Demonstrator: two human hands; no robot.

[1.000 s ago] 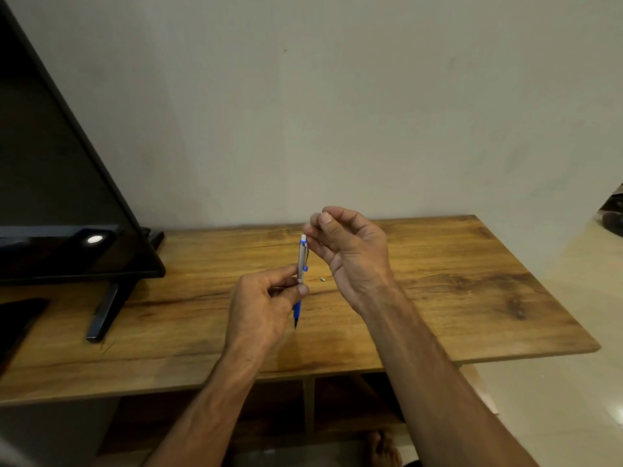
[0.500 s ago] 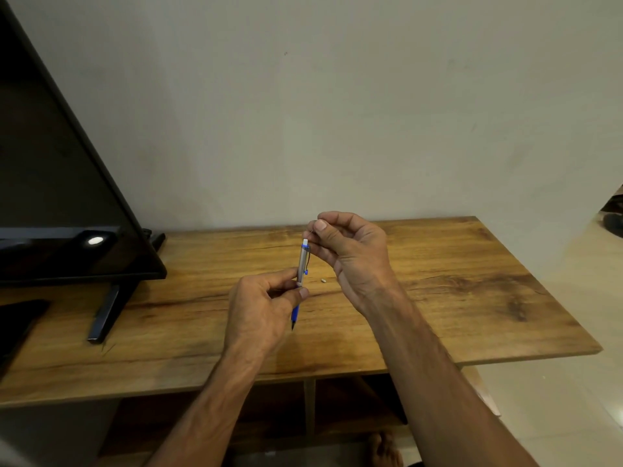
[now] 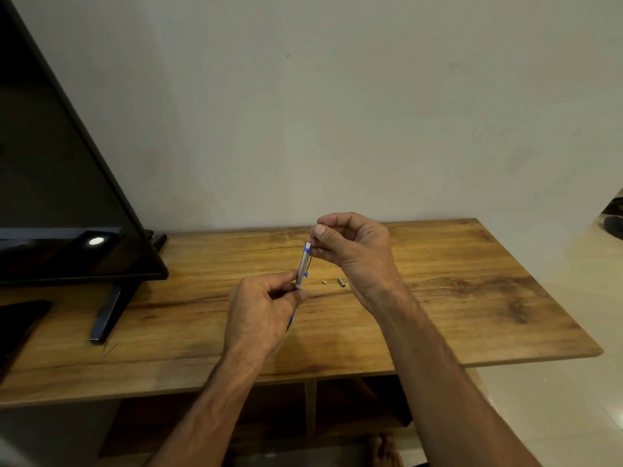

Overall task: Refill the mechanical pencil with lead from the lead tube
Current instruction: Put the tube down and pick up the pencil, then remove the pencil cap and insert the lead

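Observation:
My left hand (image 3: 261, 313) grips a silver and blue mechanical pencil (image 3: 303, 264) near its lower half and holds it almost upright above the wooden table (image 3: 472, 298), its blue tip pointing down behind my fingers. My right hand (image 3: 350, 247) pinches a thin dark lead (image 3: 313, 240) between thumb and forefinger right at the pencil's open top end. On the table just right of the pencil lie a tiny white piece (image 3: 324, 282) and a small metal cap (image 3: 341, 283).
A large black TV screen (image 3: 60, 197) on a slanted foot (image 3: 108, 313) fills the left side of the table. A dark flat object (image 3: 20, 318) lies at the far left edge. The wall stands close behind. A bare foot (image 3: 384, 449) shows below the table.
My right hand has lifted slightly and shifted right, uncovering the small metal cap on the table. The pencil stays in my left hand, tilted a little more.

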